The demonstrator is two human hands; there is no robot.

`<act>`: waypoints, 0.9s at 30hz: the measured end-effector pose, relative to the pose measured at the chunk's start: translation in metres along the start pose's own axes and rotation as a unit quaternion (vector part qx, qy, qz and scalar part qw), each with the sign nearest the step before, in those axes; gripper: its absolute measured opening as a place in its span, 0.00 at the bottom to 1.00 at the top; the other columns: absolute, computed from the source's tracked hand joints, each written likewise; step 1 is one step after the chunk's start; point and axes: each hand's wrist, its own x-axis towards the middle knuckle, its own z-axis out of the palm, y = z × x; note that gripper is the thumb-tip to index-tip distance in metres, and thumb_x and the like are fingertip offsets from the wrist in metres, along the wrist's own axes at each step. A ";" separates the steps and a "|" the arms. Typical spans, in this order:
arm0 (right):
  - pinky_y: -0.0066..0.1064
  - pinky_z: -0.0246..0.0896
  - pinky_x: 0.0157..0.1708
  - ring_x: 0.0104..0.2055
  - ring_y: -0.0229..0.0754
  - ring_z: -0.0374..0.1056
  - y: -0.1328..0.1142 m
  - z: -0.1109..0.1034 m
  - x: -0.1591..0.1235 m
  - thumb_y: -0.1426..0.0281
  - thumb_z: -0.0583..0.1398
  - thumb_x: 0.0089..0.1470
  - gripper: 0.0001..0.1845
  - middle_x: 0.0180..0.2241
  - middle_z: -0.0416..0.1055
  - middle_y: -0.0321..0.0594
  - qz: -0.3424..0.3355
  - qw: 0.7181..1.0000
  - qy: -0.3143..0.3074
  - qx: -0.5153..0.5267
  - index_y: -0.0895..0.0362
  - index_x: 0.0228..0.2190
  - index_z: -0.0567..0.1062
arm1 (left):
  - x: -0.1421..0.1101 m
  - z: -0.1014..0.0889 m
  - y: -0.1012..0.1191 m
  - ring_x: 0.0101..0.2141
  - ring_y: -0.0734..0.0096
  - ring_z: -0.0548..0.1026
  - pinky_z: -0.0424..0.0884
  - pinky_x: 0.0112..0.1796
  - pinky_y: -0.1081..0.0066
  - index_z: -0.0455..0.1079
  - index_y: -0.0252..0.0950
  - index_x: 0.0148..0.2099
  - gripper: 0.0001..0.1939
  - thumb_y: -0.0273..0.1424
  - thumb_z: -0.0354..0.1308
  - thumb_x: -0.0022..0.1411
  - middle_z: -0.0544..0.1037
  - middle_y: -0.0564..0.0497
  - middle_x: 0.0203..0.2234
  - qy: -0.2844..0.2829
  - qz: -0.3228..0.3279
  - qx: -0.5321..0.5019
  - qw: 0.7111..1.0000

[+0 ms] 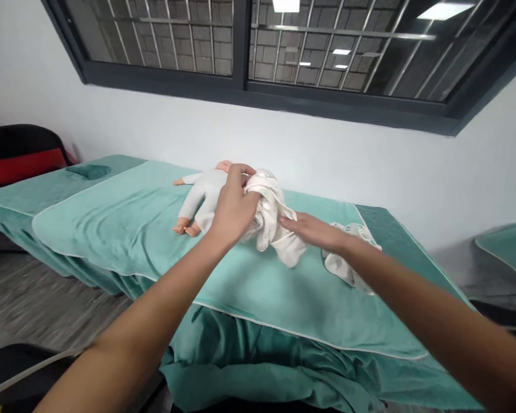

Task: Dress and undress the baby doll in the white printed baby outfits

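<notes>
My left hand (pixel 236 203) is closed on a bunched white baby garment or cloth (pixel 269 209) with a small print, held just above the bed. From the other side, my right hand (pixel 312 228) pinches a lower fold of the same cloth, its fingers fairly straight. The cloth's exact shape is lost in its folds. Beside my left hand, a baby doll (pixel 206 192) in a pale suit lies on the bed, partly hidden behind that hand. A second crumpled white printed cloth (pixel 341 268) lies under my right forearm.
A green sheet (pixel 112 218) covers the bed, which stands against a white wall (pixel 318 155) below a barred window (pixel 241 46). At the far left is a red and black chair (pixel 23 155). A small green pillow (pixel 89 171) rests on the bed's left end.
</notes>
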 end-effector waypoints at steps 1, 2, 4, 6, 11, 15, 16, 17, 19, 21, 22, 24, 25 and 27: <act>0.41 0.68 0.48 0.44 0.51 0.76 0.005 0.023 0.004 0.52 0.60 0.59 0.26 0.45 0.81 0.46 0.003 0.994 0.022 0.105 0.60 0.47 0.79 | -0.011 -0.003 -0.003 0.41 0.65 0.78 0.75 0.44 0.63 0.63 0.40 0.57 0.16 0.29 0.52 0.67 0.76 0.49 0.43 -0.013 0.025 -0.013 1.000; 0.40 0.68 0.48 0.44 0.50 0.76 0.008 0.047 0.010 0.53 0.62 0.57 0.25 0.43 0.82 0.45 -0.006 0.977 0.046 0.208 0.59 0.47 0.80 | -0.023 -0.006 -0.007 0.47 0.63 0.77 0.74 0.49 0.61 0.64 0.41 0.58 0.18 0.32 0.55 0.67 0.75 0.47 0.48 -0.030 0.056 -0.003 0.998; 0.39 0.68 0.52 0.48 0.49 0.76 0.010 0.094 0.025 0.58 0.66 0.53 0.23 0.45 0.81 0.42 -0.041 0.919 0.071 0.385 0.56 0.48 0.80 | -0.048 -0.013 -0.025 0.61 0.54 0.68 0.67 0.60 0.55 0.65 0.44 0.62 0.27 0.37 0.64 0.63 0.68 0.43 0.59 -0.065 0.109 0.065 0.990; 0.38 0.67 0.55 0.53 0.48 0.74 0.009 0.137 0.042 0.59 0.67 0.52 0.22 0.48 0.81 0.40 -0.052 0.861 0.067 0.502 0.53 0.48 0.80 | -0.076 -0.023 -0.052 0.68 0.47 0.57 0.59 0.65 0.50 0.60 0.45 0.67 0.38 0.40 0.69 0.58 0.57 0.40 0.68 -0.066 0.103 0.142 0.982; 0.44 0.63 0.60 0.58 0.49 0.72 0.025 0.217 0.063 0.53 0.67 0.54 0.27 0.54 0.78 0.44 0.007 0.817 -0.116 0.564 0.54 0.51 0.78 | -0.158 -0.070 -0.139 0.65 0.50 0.62 0.62 0.64 0.49 0.58 0.41 0.69 0.35 0.32 0.64 0.62 0.62 0.38 0.65 -0.010 -0.016 0.247 0.969; 0.50 0.61 0.61 0.60 0.53 0.70 0.058 0.262 0.047 0.51 0.69 0.53 0.31 0.59 0.73 0.49 0.068 0.853 -0.242 0.458 0.54 0.54 0.77 | -0.217 -0.121 -0.187 0.57 0.58 0.72 0.69 0.59 0.56 0.65 0.38 0.62 0.24 0.26 0.54 0.65 0.74 0.41 0.56 -0.079 -0.077 0.222 0.969; 0.51 0.60 0.61 0.61 0.53 0.70 0.066 0.270 0.041 0.51 0.68 0.53 0.32 0.61 0.71 0.49 0.081 0.857 -0.263 0.436 0.53 0.55 0.76 | -0.226 -0.133 -0.196 0.57 0.59 0.73 0.69 0.59 0.56 0.67 0.38 0.61 0.23 0.26 0.53 0.65 0.75 0.42 0.55 -0.079 -0.111 0.224 0.965; 0.51 0.60 0.61 0.61 0.53 0.70 0.072 0.278 0.034 0.50 0.68 0.53 0.32 0.62 0.70 0.48 0.095 0.859 -0.280 0.417 0.52 0.55 0.76 | -0.234 -0.145 -0.204 0.56 0.59 0.74 0.69 0.59 0.56 0.68 0.37 0.60 0.22 0.26 0.52 0.64 0.76 0.42 0.55 -0.071 -0.152 0.228 0.959; 0.50 0.59 0.62 0.61 0.52 0.70 0.085 0.289 0.020 0.49 0.69 0.52 0.33 0.62 0.71 0.48 0.118 0.860 -0.305 0.393 0.51 0.54 0.76 | -0.244 -0.169 -0.217 0.55 0.58 0.74 0.69 0.59 0.56 0.69 0.36 0.58 0.22 0.25 0.52 0.62 0.78 0.42 0.54 -0.030 -0.230 0.246 0.941; 0.48 0.60 0.61 0.60 0.52 0.71 0.097 0.294 0.007 0.50 0.70 0.51 0.31 0.60 0.72 0.49 0.133 0.860 -0.297 0.394 0.52 0.52 0.77 | -0.253 -0.196 -0.226 0.56 0.56 0.74 0.68 0.60 0.55 0.69 0.35 0.57 0.23 0.24 0.51 0.60 0.78 0.42 0.54 0.039 -0.284 0.293 0.912; 0.46 0.61 0.60 0.59 0.52 0.71 0.103 0.294 0.002 0.50 0.70 0.51 0.30 0.59 0.73 0.49 0.143 0.858 -0.282 0.404 0.52 0.51 0.78 | -0.259 -0.210 -0.228 0.57 0.55 0.72 0.67 0.60 0.55 0.69 0.35 0.58 0.24 0.23 0.49 0.60 0.77 0.42 0.55 0.080 -0.300 0.330 0.892; 0.44 0.65 0.56 0.56 0.51 0.74 0.118 0.292 -0.008 0.50 0.69 0.53 0.28 0.58 0.74 0.50 0.168 0.848 -0.237 0.444 0.53 0.49 0.78 | -0.276 -0.236 -0.227 0.60 0.52 0.69 0.65 0.61 0.53 0.69 0.33 0.60 0.27 0.21 0.47 0.59 0.75 0.39 0.56 0.139 -0.326 0.417 0.837; 0.43 0.68 0.52 0.54 0.50 0.75 0.125 0.291 -0.013 0.50 0.68 0.53 0.27 0.58 0.74 0.51 0.183 0.839 -0.211 0.468 0.53 0.49 0.78 | -0.289 -0.246 -0.225 0.61 0.49 0.68 0.64 0.61 0.52 0.68 0.33 0.62 0.28 0.21 0.47 0.59 0.73 0.37 0.58 0.164 -0.342 0.453 0.807; 0.39 0.70 0.45 0.49 0.50 0.77 0.140 0.290 -0.021 0.50 0.68 0.53 0.28 0.56 0.76 0.52 0.207 0.818 -0.170 0.508 0.54 0.48 0.78 | -0.319 -0.257 -0.219 0.64 0.44 0.65 0.63 0.62 0.47 0.64 0.32 0.66 0.31 0.21 0.48 0.60 0.66 0.34 0.64 0.195 -0.361 0.518 0.750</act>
